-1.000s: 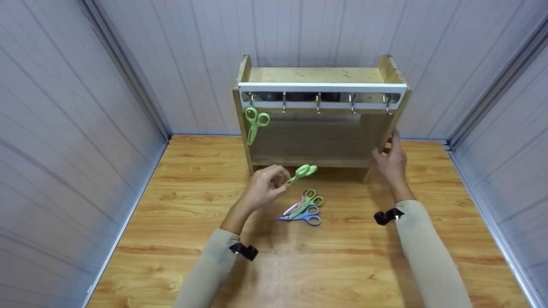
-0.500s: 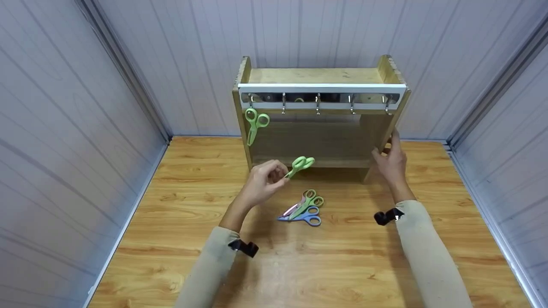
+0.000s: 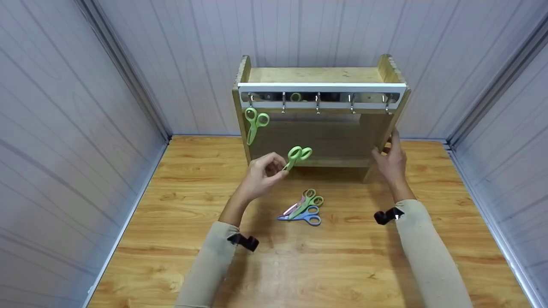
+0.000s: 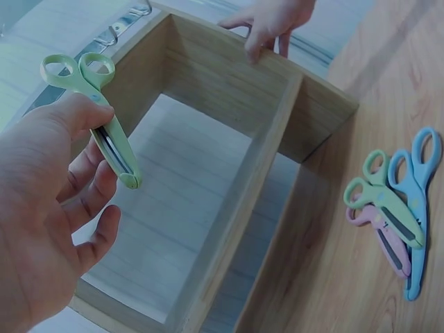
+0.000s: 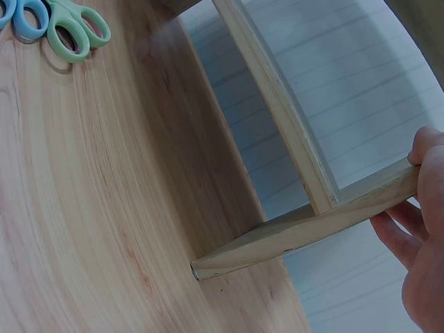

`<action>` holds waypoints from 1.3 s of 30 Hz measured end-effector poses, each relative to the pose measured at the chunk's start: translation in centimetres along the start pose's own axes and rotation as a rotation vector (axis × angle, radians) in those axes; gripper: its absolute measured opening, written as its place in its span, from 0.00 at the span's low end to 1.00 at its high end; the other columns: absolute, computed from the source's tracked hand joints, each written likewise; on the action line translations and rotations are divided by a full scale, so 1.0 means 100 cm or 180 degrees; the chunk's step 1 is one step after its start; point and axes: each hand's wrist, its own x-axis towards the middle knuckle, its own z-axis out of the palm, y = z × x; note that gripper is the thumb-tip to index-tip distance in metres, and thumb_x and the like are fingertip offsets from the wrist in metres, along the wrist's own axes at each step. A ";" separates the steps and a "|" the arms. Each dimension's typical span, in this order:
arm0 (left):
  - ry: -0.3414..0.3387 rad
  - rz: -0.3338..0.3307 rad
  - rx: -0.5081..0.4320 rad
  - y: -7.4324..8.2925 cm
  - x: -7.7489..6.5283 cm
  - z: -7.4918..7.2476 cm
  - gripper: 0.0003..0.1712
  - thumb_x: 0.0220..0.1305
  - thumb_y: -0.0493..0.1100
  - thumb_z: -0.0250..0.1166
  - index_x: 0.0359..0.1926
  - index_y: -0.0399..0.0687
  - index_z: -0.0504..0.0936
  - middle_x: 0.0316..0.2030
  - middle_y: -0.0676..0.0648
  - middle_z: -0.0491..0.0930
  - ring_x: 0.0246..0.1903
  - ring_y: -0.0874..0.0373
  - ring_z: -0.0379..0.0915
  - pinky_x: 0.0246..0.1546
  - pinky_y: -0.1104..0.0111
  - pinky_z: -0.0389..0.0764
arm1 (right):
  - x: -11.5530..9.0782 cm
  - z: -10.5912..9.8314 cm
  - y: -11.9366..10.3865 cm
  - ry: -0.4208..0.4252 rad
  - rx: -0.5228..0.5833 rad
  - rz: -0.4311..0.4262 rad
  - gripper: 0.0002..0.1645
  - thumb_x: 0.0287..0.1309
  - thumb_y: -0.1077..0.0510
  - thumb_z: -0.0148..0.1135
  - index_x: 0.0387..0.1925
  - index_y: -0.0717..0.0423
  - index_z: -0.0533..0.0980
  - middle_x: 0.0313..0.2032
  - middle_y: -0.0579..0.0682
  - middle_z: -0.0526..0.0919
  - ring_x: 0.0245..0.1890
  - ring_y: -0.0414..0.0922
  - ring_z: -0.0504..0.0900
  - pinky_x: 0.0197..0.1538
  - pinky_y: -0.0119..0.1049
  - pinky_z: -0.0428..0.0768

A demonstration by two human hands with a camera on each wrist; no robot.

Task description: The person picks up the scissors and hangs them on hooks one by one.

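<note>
My left hand (image 3: 262,176) pinches a pair of green scissors (image 3: 295,157) by the blade end, handle loops upward, in front of the wooden shelf (image 3: 317,161). In the left wrist view, thumb and fingers hold the scissors (image 4: 111,139) around the middle. My right hand (image 3: 391,161) grips the shelf's right side panel (image 5: 305,232), thumb in front and fingers behind. Another pair of green scissors (image 3: 256,125) hangs by one loop from the leftmost hook (image 3: 251,101). On the wooden surface lie overlapping blue scissors (image 3: 306,217), green scissors (image 3: 309,204) and mostly covered pink scissors (image 3: 293,208).
A white-edged rail (image 3: 334,105) across the shelf's upper front carries several metal hooks, with only the leftmost one bearing scissors. Pale panelled walls (image 3: 205,64) stand behind and at both sides. The wood-grain surface (image 3: 342,256) extends toward me.
My left hand has risen slightly toward the shelf with the green scissors, whose loops now show in the rail's reflection. The right hand stays on the side panel.
</note>
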 end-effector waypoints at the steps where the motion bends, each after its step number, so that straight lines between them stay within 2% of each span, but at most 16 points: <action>1: 0.0000 -0.0017 -0.0018 0.000 0.001 0.000 0.07 0.70 0.34 0.75 0.44 0.35 0.86 0.34 0.38 0.86 0.33 0.65 0.76 0.37 0.74 0.76 | 0.000 0.000 0.000 -0.0003 -0.0015 0.0004 0.50 0.75 0.61 0.61 0.91 0.48 0.52 0.74 0.72 0.78 0.63 0.73 0.88 0.46 0.15 0.74; 5: -0.0009 -0.0106 -0.0101 0.001 0.004 -0.002 0.07 0.70 0.34 0.75 0.45 0.35 0.86 0.34 0.39 0.85 0.33 0.65 0.75 0.37 0.74 0.76 | 0.000 0.000 -0.001 0.0023 -0.0048 0.0025 0.50 0.75 0.62 0.62 0.91 0.47 0.53 0.74 0.71 0.79 0.63 0.73 0.88 0.48 0.18 0.75; 11: -0.0031 -0.0207 -0.0245 0.003 0.008 -0.005 0.08 0.71 0.34 0.74 0.46 0.35 0.85 0.34 0.41 0.85 0.31 0.66 0.76 0.35 0.73 0.77 | 0.001 0.002 -0.001 0.0067 0.0050 0.0003 0.50 0.74 0.64 0.61 0.90 0.46 0.54 0.71 0.72 0.80 0.61 0.74 0.89 0.45 0.12 0.73; 17: -0.0016 -0.0259 -0.0396 0.004 0.012 -0.006 0.08 0.72 0.33 0.73 0.47 0.33 0.85 0.33 0.45 0.84 0.32 0.66 0.76 0.35 0.74 0.77 | 0.000 0.000 -0.002 0.0024 0.0076 -0.0054 0.50 0.75 0.64 0.62 0.90 0.47 0.54 0.73 0.73 0.79 0.62 0.75 0.88 0.43 0.12 0.73; 28: 0.0032 -0.0287 -0.0572 0.009 0.021 -0.010 0.08 0.74 0.32 0.72 0.48 0.31 0.83 0.35 0.54 0.81 0.33 0.65 0.77 0.35 0.75 0.78 | 0.000 0.001 -0.001 0.0034 0.0022 0.0000 0.49 0.75 0.63 0.63 0.90 0.48 0.54 0.72 0.73 0.80 0.62 0.74 0.88 0.42 0.12 0.72; 39: 0.0162 -0.0185 -0.0686 0.010 0.029 -0.012 0.09 0.71 0.29 0.72 0.47 0.27 0.81 0.34 0.57 0.79 0.32 0.67 0.74 0.34 0.76 0.75 | 0.000 0.001 -0.002 0.0006 -0.0022 0.0051 0.50 0.75 0.61 0.62 0.91 0.48 0.53 0.72 0.70 0.80 0.63 0.73 0.89 0.42 0.13 0.72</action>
